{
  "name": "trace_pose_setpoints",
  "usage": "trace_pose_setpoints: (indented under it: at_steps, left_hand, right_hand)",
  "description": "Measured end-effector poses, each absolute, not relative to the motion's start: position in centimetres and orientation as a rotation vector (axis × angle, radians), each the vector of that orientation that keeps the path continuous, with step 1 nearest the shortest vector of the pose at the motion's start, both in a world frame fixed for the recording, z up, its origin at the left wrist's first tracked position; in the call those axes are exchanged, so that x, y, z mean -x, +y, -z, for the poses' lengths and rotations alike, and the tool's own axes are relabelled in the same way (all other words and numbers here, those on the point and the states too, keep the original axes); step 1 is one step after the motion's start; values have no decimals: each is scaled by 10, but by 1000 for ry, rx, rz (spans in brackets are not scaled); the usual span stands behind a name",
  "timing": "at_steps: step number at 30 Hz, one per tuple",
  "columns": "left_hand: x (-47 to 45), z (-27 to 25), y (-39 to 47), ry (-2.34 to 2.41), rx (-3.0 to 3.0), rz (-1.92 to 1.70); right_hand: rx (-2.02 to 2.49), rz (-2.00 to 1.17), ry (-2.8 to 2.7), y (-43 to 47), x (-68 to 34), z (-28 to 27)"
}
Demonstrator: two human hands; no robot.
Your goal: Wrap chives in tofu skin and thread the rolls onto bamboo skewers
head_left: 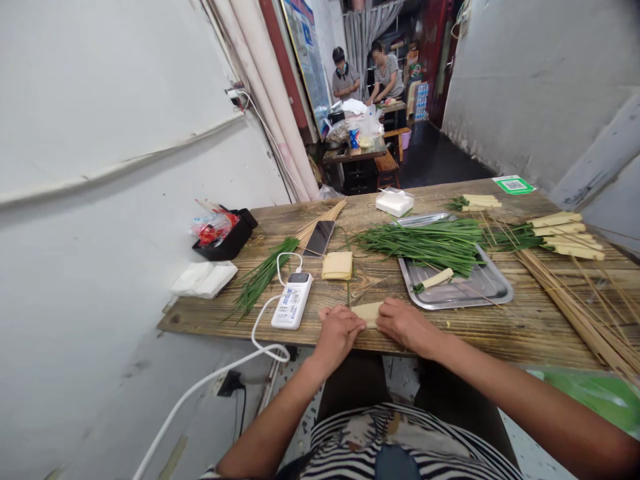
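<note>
Pale yellow sheet (pixel 367 314), green stalks (pixel 430 239), silver tray (pixel 493 287), white power bank (pixel 290 309), black-and-white striped shirt (pixel 460 455)

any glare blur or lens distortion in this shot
In the head view, the metal tray shows glare along its rim; the pale pipes lean, likely wide-angle distortion; one distant person is pixelated at the head; the left hand and right hand look fairly sharp.

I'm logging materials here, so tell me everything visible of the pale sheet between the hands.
The pale sheet is yellowish and looks thin, perhaps bean curd skin. It lies on the wooden table near its front edge. The left hand covers its left end, the right hand its right; only its middle shows.
</note>
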State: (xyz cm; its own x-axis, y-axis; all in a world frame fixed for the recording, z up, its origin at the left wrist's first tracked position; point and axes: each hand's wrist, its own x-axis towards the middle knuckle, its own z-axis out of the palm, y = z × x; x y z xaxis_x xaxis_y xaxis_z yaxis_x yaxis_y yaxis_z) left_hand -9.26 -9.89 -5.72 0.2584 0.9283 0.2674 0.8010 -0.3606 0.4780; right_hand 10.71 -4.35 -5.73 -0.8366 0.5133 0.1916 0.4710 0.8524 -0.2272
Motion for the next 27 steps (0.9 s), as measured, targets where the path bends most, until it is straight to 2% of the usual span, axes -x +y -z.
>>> trace_pose_setpoints:
  at_steps: [11, 14, 17, 23, 27]
  left_hand:
    - [97, 56, -95, 1658, -1997, -729]
    - [98, 54, -90, 1657, -1916, -708]
    - [98, 52, -86, 1663, -1884, -665]
    - [99, 51, -82, 1654, -1888, -587]
    - [98, 48, -81, 1659, -1917, -550]
  right_hand:
    - [618, -738, -2630, -20, -109, 63]
    - [633, -783, -2607, -18, -110, 63]
    - [620, -645, -2676, -23, -111, 60]
    - [580, 36, -2853, -48, -109, 55]
    - [539, 291, -2828, -62, -103, 64]
